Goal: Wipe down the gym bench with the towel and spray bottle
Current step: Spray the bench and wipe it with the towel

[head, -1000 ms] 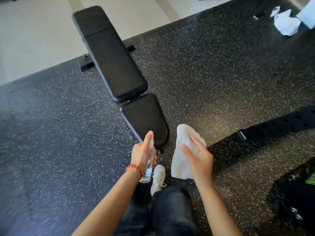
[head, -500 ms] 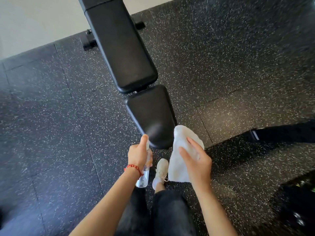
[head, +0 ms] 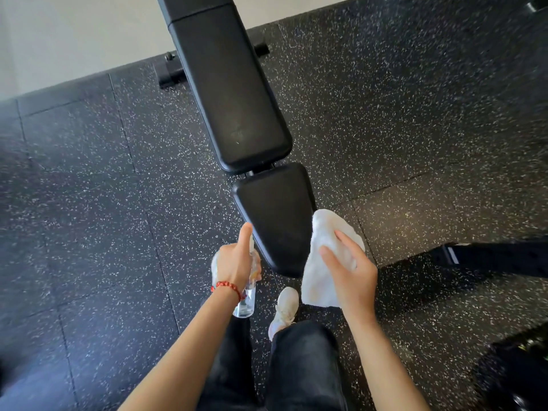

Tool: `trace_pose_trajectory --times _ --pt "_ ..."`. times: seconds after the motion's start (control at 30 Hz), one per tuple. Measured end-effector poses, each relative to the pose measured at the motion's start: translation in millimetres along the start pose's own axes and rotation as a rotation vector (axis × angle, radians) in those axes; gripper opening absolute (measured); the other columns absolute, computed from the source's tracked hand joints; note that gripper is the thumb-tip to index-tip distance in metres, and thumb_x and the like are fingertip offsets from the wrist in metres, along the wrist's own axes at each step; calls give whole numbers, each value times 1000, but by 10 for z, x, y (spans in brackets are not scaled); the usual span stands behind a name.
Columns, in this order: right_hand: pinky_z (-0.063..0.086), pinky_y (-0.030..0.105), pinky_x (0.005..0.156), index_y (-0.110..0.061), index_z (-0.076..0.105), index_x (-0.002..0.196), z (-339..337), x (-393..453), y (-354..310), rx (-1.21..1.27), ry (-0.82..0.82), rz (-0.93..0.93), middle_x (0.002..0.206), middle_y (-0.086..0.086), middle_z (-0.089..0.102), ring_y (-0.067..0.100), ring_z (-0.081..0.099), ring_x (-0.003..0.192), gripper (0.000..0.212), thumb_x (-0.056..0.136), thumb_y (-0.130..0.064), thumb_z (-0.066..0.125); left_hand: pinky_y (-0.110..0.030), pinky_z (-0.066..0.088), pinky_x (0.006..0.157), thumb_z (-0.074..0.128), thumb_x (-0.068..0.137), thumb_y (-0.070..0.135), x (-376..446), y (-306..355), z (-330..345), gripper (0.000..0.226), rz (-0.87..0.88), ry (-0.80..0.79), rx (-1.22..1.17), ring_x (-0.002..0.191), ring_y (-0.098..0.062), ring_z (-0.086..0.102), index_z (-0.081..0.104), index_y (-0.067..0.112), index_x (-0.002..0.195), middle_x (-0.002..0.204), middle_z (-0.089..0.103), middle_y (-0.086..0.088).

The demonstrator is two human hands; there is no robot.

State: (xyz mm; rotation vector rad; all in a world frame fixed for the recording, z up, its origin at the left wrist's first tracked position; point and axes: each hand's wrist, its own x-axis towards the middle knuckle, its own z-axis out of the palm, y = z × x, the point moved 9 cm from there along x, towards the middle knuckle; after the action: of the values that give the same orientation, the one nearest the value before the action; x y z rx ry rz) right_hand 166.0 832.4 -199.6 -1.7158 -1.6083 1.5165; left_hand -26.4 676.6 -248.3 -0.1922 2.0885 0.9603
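Note:
A black padded gym bench (head: 231, 93) runs from the top of the view down to the middle, with its short seat pad (head: 275, 215) nearest me. My left hand (head: 235, 262) grips a clear spray bottle (head: 247, 301) just left of the seat pad, index finger stretched over the nozzle toward the pad. My right hand (head: 351, 277) holds a white towel (head: 321, 271) at the right front corner of the seat pad, the cloth hanging down.
Black speckled rubber floor tiles (head: 103, 218) surround the bench; a pale floor (head: 74, 34) starts at the upper left. My white shoe (head: 284, 310) stands below the seat pad. A dark bar (head: 498, 258) lies at the right, a dark bag (head: 516, 375) at the lower right.
The view has come closer to the bench and tipped down, so the bench now fills the centre. Both hands stay by the seat pad's near end with bottle and towel.

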Motion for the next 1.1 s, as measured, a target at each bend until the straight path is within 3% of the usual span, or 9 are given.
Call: trace_pose_trajectory --times 0.07,0.2,0.27,0.37,0.43,0.6,0.7,0.9,1.1 --pt "36 0 76 -30 64 113 126 38 -148 -23 11 -15 100 -25 59 -5 53 95 37 78 -20 72 -31 40 57 40 77 71 106 196 -140 71 31 21 1 38 -16 45 41 18 30 37 46 2" --pt "35 -3 77 -25 65 114 370 109 -407 -24 37 -47 106 -18 61 -11 50 94 37 78 -19 72 -27 34 52 41 89 56 260 576 -289 64 84 -18 -27 36 -12 40 37 14 41 34 40 6" --pt "34 -5 77 -22 65 114 814 289 -632 -8 142 -20 108 -15 61 -12 49 95 37 78 -17 72 -25 34 47 41 90 53 785 900 -568 66 126 -71 8 34 -12 40 35 16 36 31 39 6" --pt "36 2 82 -23 65 115 1008 273 -791 51 159 -10 112 -13 62 -9 51 98 38 78 -18 73 -23 33 46 42 91 50 889 1130 -634 71 163 -130 53 28 -8 37 33 21 27 29 39 5" --pt "37 8 85 -24 65 115 1241 355 -898 74 202 18 114 -12 62 -6 52 101 38 78 -19 73 -25 32 45 44 91 48 1111 1347 -799 64 157 -138 69 32 -10 36 33 16 37 27 35 7" --pt "35 -3 80 -21 65 115 1711 442 -1239 122 243 22 110 -17 62 -21 51 94 37 78 -17 73 -26 35 52 44 91 46 1558 1803 -998 68 200 -162 120 30 -8 41 39 13 31 30 43 4" --pt "37 -2 81 -22 65 115 1831 519 -1328 136 249 33 110 -17 62 -24 49 94 37 78 -18 73 -23 34 45 43 92 41 1730 1936 -1007 73 192 -169 133 25 -7 37 37 17 24 29 40 3" --pt "35 -4 78 -20 64 116 1880 913 -1532 132 254 40 111 -14 61 -25 49 92 38 79 -16 72 -30 37 53 46 84 47 2058 2060 -1018 53 104 -118 134 53 -21 46 53 2 56 51 51 -8" --pt "34 -4 80 -19 64 115 2008 1397 -1796 107 179 30 113 -13 62 -23 50 94 38 79 -15 72 -31 36 55 44 89 56 2255 2425 -1096 69 96 -9 124 49 -22 51 44 9 39 46 53 -7"
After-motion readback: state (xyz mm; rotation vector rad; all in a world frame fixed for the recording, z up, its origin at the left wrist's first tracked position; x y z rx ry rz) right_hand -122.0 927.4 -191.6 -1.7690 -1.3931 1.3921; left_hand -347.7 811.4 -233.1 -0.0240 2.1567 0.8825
